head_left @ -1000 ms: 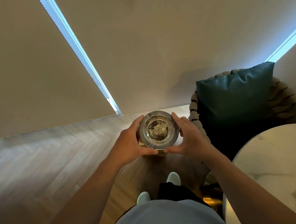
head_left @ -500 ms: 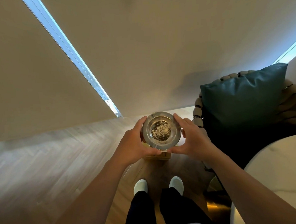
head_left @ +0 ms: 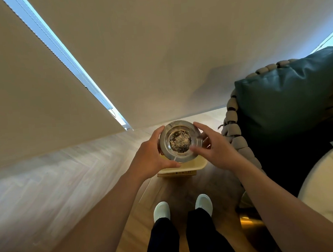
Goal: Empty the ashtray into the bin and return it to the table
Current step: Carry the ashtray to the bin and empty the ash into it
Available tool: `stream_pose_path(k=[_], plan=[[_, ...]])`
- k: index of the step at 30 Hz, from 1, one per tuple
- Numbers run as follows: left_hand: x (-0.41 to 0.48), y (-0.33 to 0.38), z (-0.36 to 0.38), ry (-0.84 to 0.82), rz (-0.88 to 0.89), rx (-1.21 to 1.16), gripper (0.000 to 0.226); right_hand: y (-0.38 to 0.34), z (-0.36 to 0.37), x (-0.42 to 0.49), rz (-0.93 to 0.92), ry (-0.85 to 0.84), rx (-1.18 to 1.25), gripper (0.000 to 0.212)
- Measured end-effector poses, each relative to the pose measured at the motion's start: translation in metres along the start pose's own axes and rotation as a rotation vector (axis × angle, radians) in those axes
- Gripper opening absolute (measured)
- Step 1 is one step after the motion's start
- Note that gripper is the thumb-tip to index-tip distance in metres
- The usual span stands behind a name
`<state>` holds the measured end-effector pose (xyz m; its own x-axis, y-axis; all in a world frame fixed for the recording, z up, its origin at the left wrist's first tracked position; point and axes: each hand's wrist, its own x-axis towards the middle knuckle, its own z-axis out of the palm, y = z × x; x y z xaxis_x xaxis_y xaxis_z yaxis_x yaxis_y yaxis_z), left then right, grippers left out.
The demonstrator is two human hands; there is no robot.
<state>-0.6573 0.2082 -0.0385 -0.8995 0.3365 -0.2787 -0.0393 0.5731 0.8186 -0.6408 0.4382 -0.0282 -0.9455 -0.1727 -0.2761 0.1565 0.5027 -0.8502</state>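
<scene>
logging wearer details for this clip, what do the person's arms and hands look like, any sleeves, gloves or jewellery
Both forearms are bare up to the frame edge, with no sleeves in view. The left hand and right hand wear no gloves, and no rings, watch or bracelets show. The right hand's fingertips are slightly motion-blurred.

Shiny metal ashtray (head_left: pixel 180 141), cream plastic bin (head_left: pixel 191 166), matt wood floor (head_left: pixel 67 182)

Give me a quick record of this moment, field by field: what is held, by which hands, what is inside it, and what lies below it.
held item: metal ashtray, upright
contents: grey and dark ash, not yet tipped out
left hand: grips the ashtray's left rim
right hand: at the right rim, blurred, grip unclear
below: cream bin on the wood floor
nearby: teal cushion, marble table
</scene>
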Motion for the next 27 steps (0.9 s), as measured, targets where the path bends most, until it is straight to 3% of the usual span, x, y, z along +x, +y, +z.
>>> stream_pose_path(k=[3, 11, 21, 27], plan=[[0.013, -0.028, 0.015, -0.009, -0.015, 0.015, 0.113, 0.027, 0.013, 0.019, 0.122, 0.059, 0.145, 0.044], [0.036, -0.104, 0.072, -0.043, -0.071, 0.036, 0.114, 0.130, 0.063, 0.056, 0.479, 0.124, 0.392, 0.020], [0.074, -0.158, 0.103, -0.107, -0.123, 0.197, 0.122, 0.179, 0.075, 0.088, 0.617, 0.062, 0.418, 0.010], [0.080, -0.164, 0.099, -0.092, -0.062, 0.370, 0.120, 0.180, 0.080, 0.096, 0.649, 0.081, 0.415, 0.011]])
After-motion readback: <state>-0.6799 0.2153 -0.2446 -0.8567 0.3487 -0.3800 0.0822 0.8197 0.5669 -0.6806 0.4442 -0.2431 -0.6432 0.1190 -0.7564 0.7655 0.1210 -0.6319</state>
